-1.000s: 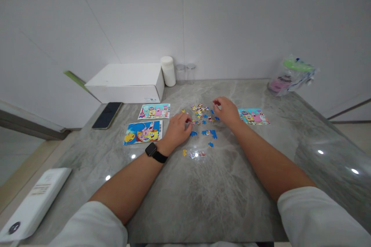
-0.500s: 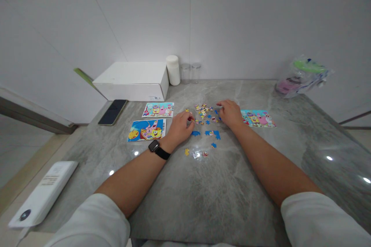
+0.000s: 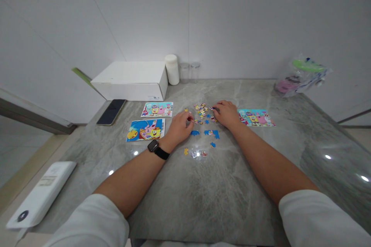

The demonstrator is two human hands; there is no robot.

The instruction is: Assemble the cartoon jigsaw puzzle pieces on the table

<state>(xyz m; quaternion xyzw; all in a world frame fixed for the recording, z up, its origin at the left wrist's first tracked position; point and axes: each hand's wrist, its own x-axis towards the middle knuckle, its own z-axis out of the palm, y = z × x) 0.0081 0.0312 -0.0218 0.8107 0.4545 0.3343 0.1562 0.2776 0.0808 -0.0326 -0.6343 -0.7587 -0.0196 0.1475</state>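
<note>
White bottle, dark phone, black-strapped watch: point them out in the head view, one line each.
white bottle (image 3: pixel 172 71), head view, middle of its body
dark phone (image 3: pixel 111 112), head view, middle of its screen
black-strapped watch (image 3: pixel 153 146), head view, on its face

Small print on a white device (image 3: pixel 42 197), a white box (image 3: pixel 130 79) and a blue picture card (image 3: pixel 147 129) goes unread, too small to make out.

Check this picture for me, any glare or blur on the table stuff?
Head view: bright glare spots on the gray tabletop, one washing over the nearest row of puzzle pieces; head view: the plastic bag looks soft; head view: small piece details are too fine to read.
</note>
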